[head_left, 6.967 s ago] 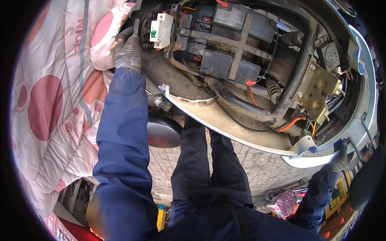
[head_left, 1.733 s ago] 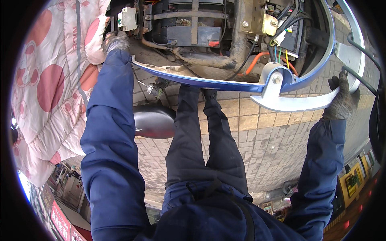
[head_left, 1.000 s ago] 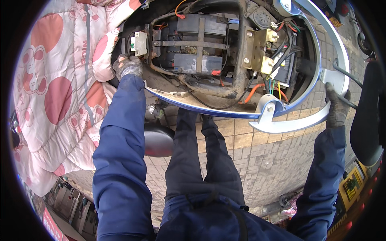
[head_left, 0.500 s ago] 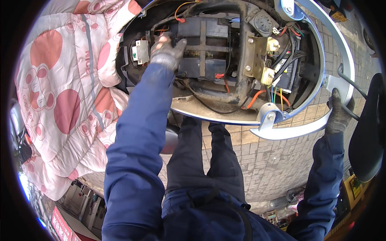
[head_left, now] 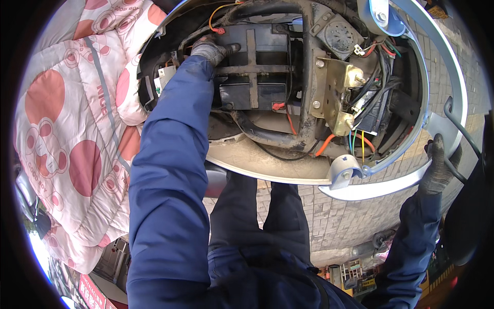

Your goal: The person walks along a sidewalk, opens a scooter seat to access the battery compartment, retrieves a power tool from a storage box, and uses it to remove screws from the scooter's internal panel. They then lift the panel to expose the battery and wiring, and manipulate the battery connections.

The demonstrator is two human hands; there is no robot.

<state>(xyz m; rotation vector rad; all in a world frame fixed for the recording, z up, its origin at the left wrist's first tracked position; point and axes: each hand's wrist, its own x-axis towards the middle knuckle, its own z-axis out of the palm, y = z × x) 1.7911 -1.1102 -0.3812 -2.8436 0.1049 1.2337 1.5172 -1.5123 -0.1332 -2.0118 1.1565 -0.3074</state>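
Note:
My left hand [head_left: 210, 50], in a grey glove, is at the left end of two dark batteries, the far battery [head_left: 270, 40] and the near battery [head_left: 270, 93]. Its thumb lies across the far battery's corner while the other fingers curl down into the gap beside it, tips hidden. A dusty cross-shaped metal strap [head_left: 251, 69] runs over both batteries. At the right, my gloved right hand [head_left: 440, 167] is closed round the pale grab rail [head_left: 448, 126] of an opened electric scooter body.
A brass-coloured bracket [head_left: 323, 87], round speaker-like part [head_left: 340, 35] and loose coloured wires [head_left: 363, 144] fill the body's right side. A red-capped cable end [head_left: 219, 31] sits by the far battery. Left hangs a padded pink-and-white quilt [head_left: 67, 118]; paving [head_left: 342, 216] lies below.
My left hand has reached farther over the batteries' left end, its thumb now against the far battery. The view has shifted slightly; my right hand stays on the rail.

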